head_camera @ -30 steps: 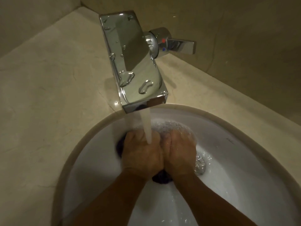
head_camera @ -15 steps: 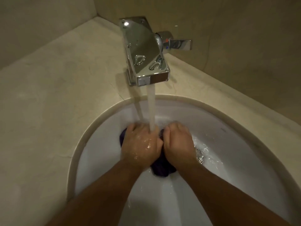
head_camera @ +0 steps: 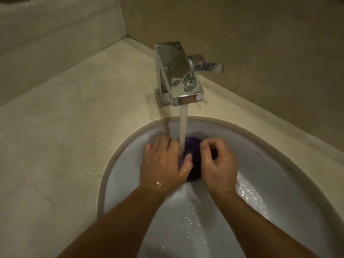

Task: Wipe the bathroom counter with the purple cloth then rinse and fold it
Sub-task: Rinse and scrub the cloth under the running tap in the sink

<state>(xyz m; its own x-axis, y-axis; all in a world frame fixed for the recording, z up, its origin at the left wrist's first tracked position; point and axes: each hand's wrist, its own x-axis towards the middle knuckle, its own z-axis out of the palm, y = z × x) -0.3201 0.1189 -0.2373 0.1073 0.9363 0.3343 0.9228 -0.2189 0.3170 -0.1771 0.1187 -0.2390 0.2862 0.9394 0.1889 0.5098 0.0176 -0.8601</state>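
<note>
Left hand [head_camera: 162,164] has flattened; right hand [head_camera: 217,164] pinches one purple cloth [head_camera: 193,146].

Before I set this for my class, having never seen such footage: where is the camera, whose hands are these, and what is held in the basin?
No machine here: a person wears one camera on the head, looking down at their own bare hands. Water runs from the chrome faucet into the white sink set in the beige counter. The right hand curls its fingers round a bunched purple cloth under the stream; the left hand lies flatter beside it, thumb touching the cloth.
</note>
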